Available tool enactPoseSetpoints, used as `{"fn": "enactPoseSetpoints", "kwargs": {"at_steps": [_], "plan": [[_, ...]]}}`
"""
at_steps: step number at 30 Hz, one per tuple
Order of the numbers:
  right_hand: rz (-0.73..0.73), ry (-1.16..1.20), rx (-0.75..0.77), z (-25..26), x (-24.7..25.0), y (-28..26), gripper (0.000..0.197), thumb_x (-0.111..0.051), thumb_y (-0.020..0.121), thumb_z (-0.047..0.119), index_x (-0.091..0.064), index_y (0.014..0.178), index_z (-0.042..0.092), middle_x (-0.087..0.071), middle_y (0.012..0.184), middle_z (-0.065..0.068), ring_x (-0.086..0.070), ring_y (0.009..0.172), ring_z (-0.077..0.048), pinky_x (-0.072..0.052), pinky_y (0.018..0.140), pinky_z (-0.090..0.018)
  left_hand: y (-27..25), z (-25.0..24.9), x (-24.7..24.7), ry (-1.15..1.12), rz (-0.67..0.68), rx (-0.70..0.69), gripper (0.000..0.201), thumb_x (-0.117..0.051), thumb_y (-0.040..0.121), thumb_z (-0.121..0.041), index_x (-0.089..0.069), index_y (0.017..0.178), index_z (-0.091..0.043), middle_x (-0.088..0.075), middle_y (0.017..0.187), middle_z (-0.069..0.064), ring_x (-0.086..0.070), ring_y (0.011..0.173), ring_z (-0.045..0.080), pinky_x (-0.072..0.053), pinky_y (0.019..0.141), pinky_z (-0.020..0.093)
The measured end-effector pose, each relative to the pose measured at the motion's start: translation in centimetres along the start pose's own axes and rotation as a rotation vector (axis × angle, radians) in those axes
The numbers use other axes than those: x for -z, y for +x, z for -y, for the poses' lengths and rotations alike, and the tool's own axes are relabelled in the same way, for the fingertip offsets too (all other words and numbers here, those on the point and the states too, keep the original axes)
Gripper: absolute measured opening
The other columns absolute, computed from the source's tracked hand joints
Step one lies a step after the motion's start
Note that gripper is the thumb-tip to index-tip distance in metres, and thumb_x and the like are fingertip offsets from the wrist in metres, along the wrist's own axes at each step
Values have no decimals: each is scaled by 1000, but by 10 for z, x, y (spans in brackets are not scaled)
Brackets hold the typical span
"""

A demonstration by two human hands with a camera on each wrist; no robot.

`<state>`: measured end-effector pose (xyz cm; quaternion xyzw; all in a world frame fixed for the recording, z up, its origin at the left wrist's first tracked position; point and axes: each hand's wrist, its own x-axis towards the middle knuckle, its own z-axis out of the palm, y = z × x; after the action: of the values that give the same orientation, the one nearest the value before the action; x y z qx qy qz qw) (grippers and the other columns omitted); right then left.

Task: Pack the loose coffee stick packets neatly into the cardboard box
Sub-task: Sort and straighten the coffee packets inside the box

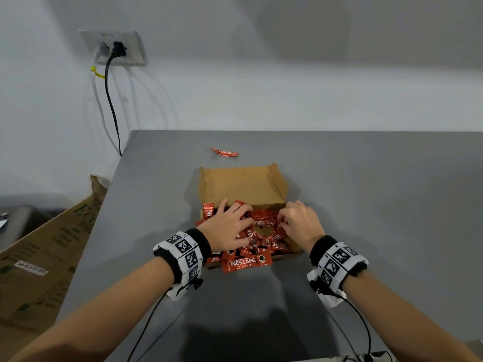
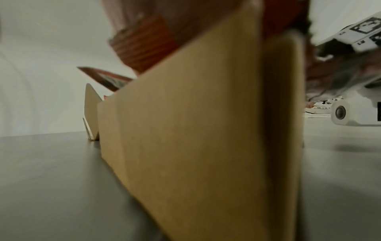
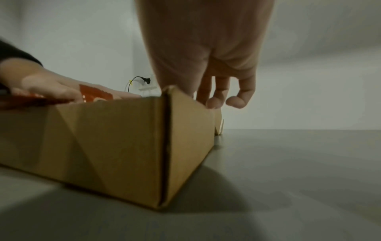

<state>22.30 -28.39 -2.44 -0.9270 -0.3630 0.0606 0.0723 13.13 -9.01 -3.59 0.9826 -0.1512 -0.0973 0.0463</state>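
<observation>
An open cardboard box (image 1: pixel 240 184) stands mid-table with its lid folded back; its side walls fill the left wrist view (image 2: pixel 195 146) and the right wrist view (image 3: pixel 113 138). Red coffee stick packets (image 1: pixel 261 246) lie heaped inside, and some overhang the near wall. My left hand (image 1: pixel 230 223) lies on the heap's left part, fingers spread and pressing down. My right hand (image 1: pixel 298 220) reaches in at the box's right side, its curled fingers pinching packets near the middle. One loose packet (image 1: pixel 224 152) lies on the table beyond the lid.
The grey table (image 1: pixel 366 205) ends at the left, where a large brown carton (image 1: pixel 47 244) leans. A wall socket (image 1: pixel 115 48) with a black and a white cable sits at the back left. Wrist-camera cables trail toward the near edge.
</observation>
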Motion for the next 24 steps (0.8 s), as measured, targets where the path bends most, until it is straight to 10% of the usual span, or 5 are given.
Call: {"fn": "enactPoseSetpoints", "kwargs": {"at_steps": [12,18,24], "plan": [[-87,1,-16,3,-5,0,11,-63,72,-5,-62,76,5,-61,79,-10,-58,75,-32,-44,59,-36,0,1,-2,-20,-21,-11,76,-11,76,-59,-48,129,-19,-31,142,4,-25,133,20,-7,112,58],[-54,-40,39,1,3,0,10,-55,83,4,-61,88,11,-60,93,-3,-53,91,-24,-36,74,-33,0,1,-2,-10,-9,-4,76,-10,76,-59,-46,130,-21,-29,143,3,-24,133,19,-6,113,57],[-109,-74,-11,5,-3,0,21,-72,63,-5,-59,63,11,-59,66,-4,-57,62,-27,-41,56,-35,0,1,-1,-19,-15,-8,76,-10,76,-59,-48,129,-20,-30,143,4,-25,133,20,-7,112,58]]}}
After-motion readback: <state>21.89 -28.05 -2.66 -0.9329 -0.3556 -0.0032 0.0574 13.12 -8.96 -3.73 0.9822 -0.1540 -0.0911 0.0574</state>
